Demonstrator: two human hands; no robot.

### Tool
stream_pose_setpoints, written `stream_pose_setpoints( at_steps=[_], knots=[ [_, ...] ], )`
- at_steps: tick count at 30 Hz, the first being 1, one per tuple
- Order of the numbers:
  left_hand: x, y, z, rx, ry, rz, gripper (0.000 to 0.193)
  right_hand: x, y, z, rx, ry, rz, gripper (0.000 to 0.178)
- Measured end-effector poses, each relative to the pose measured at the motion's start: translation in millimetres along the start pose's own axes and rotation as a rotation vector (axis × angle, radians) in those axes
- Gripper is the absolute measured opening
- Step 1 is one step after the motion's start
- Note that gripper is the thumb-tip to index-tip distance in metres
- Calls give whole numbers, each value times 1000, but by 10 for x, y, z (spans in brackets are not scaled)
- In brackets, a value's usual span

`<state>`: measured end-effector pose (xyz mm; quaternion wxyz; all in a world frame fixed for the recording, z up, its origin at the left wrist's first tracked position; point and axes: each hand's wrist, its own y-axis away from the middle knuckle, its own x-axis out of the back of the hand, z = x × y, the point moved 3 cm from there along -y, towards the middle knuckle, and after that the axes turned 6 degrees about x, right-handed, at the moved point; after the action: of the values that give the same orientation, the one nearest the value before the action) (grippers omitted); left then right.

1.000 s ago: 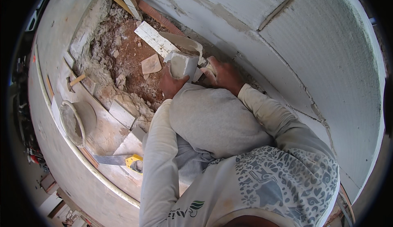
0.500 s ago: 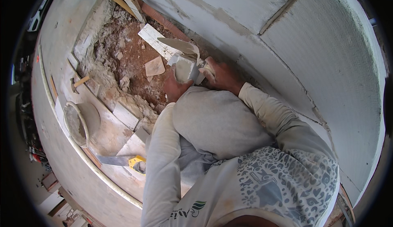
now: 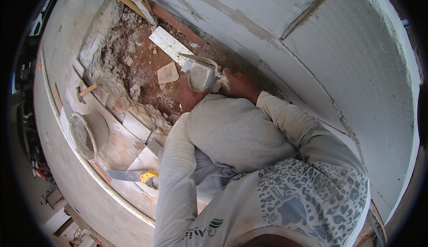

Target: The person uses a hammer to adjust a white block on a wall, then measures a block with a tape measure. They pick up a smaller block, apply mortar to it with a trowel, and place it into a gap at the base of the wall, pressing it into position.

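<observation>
My left hand is closed around a small whitish block above my bent knee, with grey mortar on the face toward me. In my right hand is the handle of a trowel. Its blade shows nearly edge-on along the block's far side and seems to touch it, though the exact contact is hard to see. My right fingers hide most of the handle. Just beyond the block, a white perforated strip lies on the reddish dirt, and a flat pinkish tile piece rests left of it.
A pale block wall rises close on my right. To the left are a bucket with grey mix, a hammer, a yellow-handled handsaw and a long pale hose or pipe. Broken concrete borders the dug-out dirt.
The trowel blade has tilted from showing its broad face to nearly edge-on, coming down closer to the block. My right hand has shifted slightly left; my left hand keeps its hold.
</observation>
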<state>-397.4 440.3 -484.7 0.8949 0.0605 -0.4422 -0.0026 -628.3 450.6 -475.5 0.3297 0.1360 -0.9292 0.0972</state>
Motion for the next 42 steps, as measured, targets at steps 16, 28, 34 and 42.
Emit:
stream_pose_setpoints(
  at_steps=[16, 28, 34, 42],
  knots=[
    [35, -21, 42, 69, -28, -65, 102, 271, 147, -134, -20, -82, -10, 41],
    [30, -64, 5, 26, -20, -19, 100, 178, 122, -28, -61, -26, -183, 43],
    [49, -33, 27, 38, 36, -33, 99, 195, 146, -49, -44, -55, -113, 44],
    [62, -58, 33, 89, 7, -70, 99, 165, 107, -63, -68, -38, -64, 43]
  ],
)
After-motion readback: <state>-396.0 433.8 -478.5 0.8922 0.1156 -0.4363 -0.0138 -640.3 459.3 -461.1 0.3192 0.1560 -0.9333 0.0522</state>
